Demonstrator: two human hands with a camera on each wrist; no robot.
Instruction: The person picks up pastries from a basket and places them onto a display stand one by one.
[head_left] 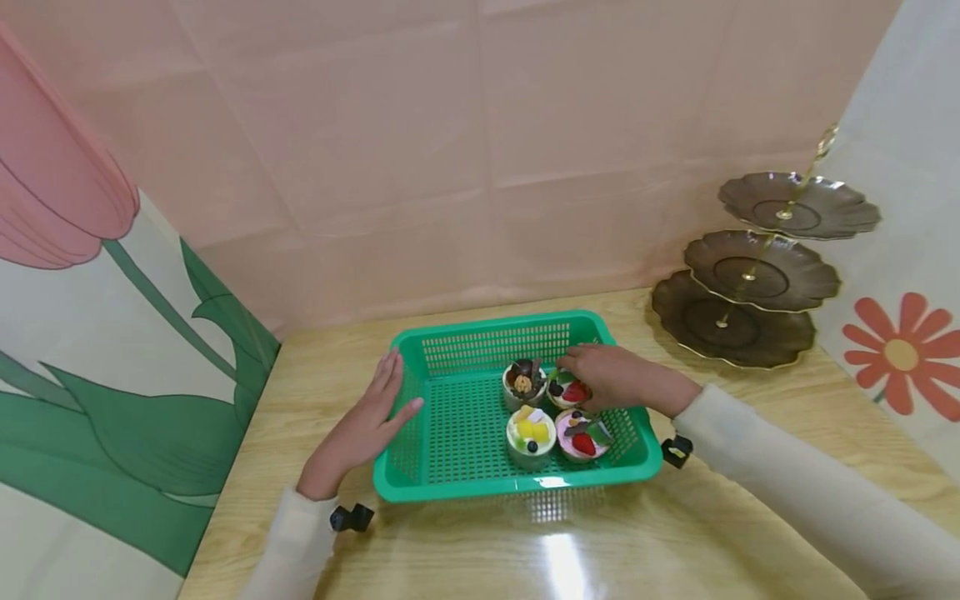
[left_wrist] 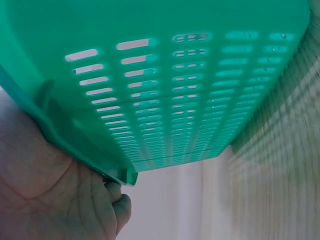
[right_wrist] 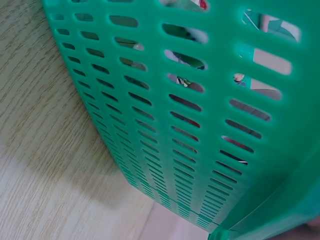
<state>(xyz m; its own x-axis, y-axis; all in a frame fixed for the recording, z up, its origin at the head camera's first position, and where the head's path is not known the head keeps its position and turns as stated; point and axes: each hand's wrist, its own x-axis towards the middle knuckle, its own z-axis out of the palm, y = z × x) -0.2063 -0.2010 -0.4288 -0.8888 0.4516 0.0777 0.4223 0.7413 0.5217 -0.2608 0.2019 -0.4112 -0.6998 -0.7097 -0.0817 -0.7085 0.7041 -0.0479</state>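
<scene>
Head cam: L hand (head_left: pixel 367 421) wide at basket (head_left: pixel 517 485), mid-frame; R hand (head_left: pixel 611 375) on cup (head_left: pixel 562 398), can't tell grip; pinch sides, spare topping (head_left: pixel 576 392).

No text, label, brand, number or sign can be read in the head view or in either wrist view.

head view faces down; wrist views near basket (head_left: pixel 459 425)
</scene>
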